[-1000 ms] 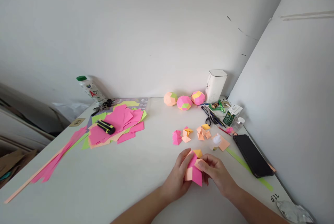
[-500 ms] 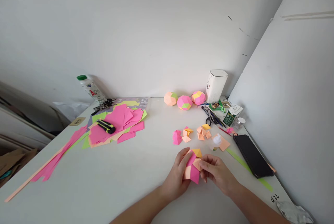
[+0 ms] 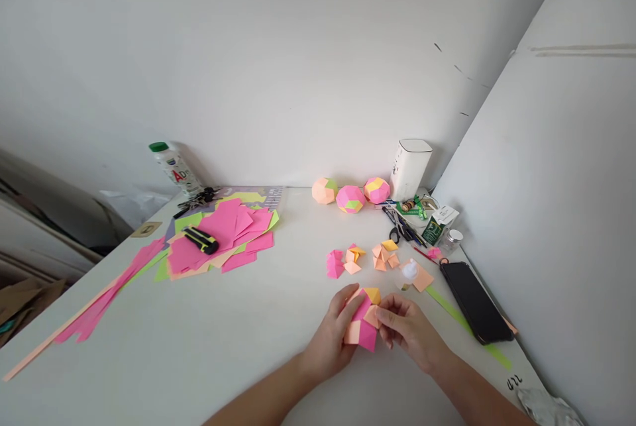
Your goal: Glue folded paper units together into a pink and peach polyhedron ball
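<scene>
Both my hands meet low in the middle of the white table [image 3: 238,340]. My left hand [image 3: 332,336] and my right hand [image 3: 411,333] pinch a folded paper piece [image 3: 364,321] of pink, peach and yellow facets between them, fingers curled round it. Just beyond it lie small folded paper units: a pink one [image 3: 334,263], a peach and yellow cluster [image 3: 354,257] and another cluster [image 3: 385,254]. A small white glue cap [image 3: 409,270] rests on a peach square. Three finished paper balls [image 3: 350,197] sit by the back wall.
A heap of pink, green and peach paper sheets [image 3: 223,237] with a black and yellow cutter [image 3: 201,240] lies at the left, long paper strips [image 3: 94,310] beside it. A bottle [image 3: 171,167], keys, a white box [image 3: 410,167], scissors and pens, and a black phone [image 3: 472,301] line the back and right.
The paper piece has been folded tighter between my fingers and looks smaller; my hands have shifted slightly down and left. The view has tilted a little.
</scene>
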`<state>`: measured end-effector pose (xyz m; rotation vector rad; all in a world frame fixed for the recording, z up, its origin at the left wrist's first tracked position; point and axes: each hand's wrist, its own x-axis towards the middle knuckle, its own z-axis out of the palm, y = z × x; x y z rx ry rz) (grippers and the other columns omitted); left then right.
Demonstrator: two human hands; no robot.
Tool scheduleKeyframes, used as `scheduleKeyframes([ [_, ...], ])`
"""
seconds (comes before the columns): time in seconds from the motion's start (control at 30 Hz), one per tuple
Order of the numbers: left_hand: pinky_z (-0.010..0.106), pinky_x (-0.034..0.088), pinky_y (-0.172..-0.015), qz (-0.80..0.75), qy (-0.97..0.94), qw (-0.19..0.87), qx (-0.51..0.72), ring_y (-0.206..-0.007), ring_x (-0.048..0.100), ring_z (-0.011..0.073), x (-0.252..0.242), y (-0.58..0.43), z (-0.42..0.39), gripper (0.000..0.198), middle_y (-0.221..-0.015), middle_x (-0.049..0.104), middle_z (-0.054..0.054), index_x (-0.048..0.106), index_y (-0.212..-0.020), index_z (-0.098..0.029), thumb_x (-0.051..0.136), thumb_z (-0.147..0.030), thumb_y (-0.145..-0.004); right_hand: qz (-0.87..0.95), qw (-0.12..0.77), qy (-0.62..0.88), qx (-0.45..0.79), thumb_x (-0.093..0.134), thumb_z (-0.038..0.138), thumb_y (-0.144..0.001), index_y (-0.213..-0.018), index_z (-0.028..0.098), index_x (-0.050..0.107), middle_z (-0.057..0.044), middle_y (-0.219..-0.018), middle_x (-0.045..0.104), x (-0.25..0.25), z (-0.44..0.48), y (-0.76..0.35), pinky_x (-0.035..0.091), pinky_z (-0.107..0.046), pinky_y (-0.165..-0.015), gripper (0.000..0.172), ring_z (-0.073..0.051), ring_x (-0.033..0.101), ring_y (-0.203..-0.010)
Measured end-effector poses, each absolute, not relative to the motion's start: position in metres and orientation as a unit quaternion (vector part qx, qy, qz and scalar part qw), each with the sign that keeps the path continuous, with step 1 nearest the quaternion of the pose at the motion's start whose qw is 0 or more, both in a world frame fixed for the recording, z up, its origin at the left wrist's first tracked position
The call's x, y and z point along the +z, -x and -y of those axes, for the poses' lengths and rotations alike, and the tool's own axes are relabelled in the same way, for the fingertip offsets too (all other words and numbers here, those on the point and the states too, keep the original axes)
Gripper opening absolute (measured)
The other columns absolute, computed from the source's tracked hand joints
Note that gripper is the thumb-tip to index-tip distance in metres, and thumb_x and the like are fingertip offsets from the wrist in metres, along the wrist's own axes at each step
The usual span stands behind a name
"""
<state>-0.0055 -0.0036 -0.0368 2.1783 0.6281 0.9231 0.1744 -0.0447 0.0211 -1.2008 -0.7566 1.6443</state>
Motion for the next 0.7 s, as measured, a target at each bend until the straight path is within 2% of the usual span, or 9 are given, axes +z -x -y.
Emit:
scheduleKeyframes([
  [0.3, 0.052, 0.041, -0.098, -0.24, -0.858, 0.303, 0.338, -0.132, 0.027, 0.0303, -0.038, 0.006, 0.004, 0.078, -0.141, 0.02, 0.016, 0.012, -0.143, -0.032, 0.044, 0.0, -0.08, 0.315, 0.451, 0.501, 0.668, 0.073, 0.039, -0.071, -0.066, 0.017, 0.053, 0.004, -0.052, 0.056, 0.014, 0.042, -0.174, 0.034, -0.022, -0.045, 0.03, -0.009, 0.046, -0.046],
  [0.7, 0.05, 0.045, -0.093, -0.244, -0.873, 0.263, 0.331, -0.129, 0.032, 0.0305, -0.036, 0.006, 0.004, 0.075, -0.138, 0.026, 0.018, 0.018, -0.142, -0.027, 0.047, 0.0, -0.079, 0.335, 0.433, 0.505, 0.667, 0.072, 0.041, -0.072, -0.063, 0.017, 0.055, 0.004, -0.049, 0.052, 0.008, 0.042, -0.175, 0.029, -0.023, -0.046, 0.031, -0.008, 0.042, -0.045],
])
